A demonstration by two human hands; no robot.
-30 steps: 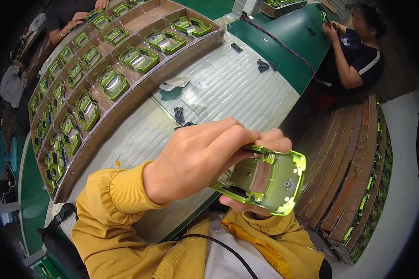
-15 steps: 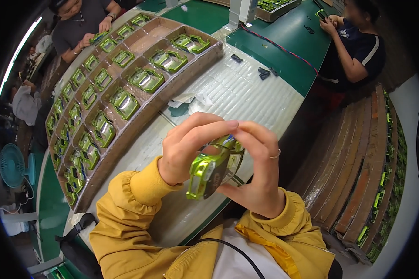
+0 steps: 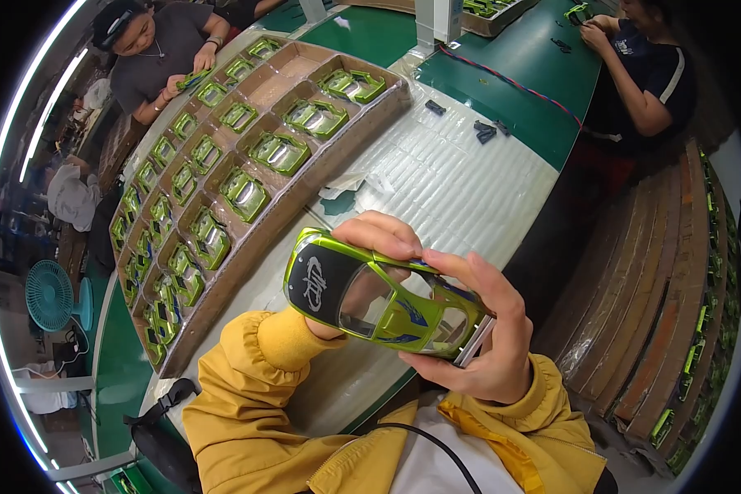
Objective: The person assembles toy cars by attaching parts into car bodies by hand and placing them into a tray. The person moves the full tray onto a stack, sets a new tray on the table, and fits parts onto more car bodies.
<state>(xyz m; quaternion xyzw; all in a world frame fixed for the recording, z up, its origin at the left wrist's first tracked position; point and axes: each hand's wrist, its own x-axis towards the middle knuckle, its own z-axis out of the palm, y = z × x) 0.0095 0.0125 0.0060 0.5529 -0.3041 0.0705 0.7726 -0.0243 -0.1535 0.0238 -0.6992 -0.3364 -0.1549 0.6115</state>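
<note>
A lime-green toy car body (image 3: 393, 323) with a black hood, blue markings and see-through window openings is held between my two hands. Its hood end points left, and its outer top side faces up toward me. My left hand (image 3: 379, 234) grips the far edge, its thumb hidden behind the shell. My right hand (image 3: 502, 346) clasps the rear end at the right, fingers along the far side and thumb below the near side. Left of them stands a divided cardboard tray (image 3: 296, 198) with several similar green car bodies (image 3: 245, 194) in its compartments.
Small black parts (image 3: 486, 132) lie on the ribbed, plastic-covered tabletop (image 3: 445, 177), near a torn scrap (image 3: 342, 191). A red-blue cable (image 3: 510, 80) crosses the green table. Two co-workers handle green parts across the table. Stacked trays (image 3: 634, 329) stand at the right; a teal fan (image 3: 49, 295) at the left.
The car body has turned from an edge-on tilt to show its top, hood end now left. My right hand has shifted right to its rear end. The whole view has shifted slightly.
</note>
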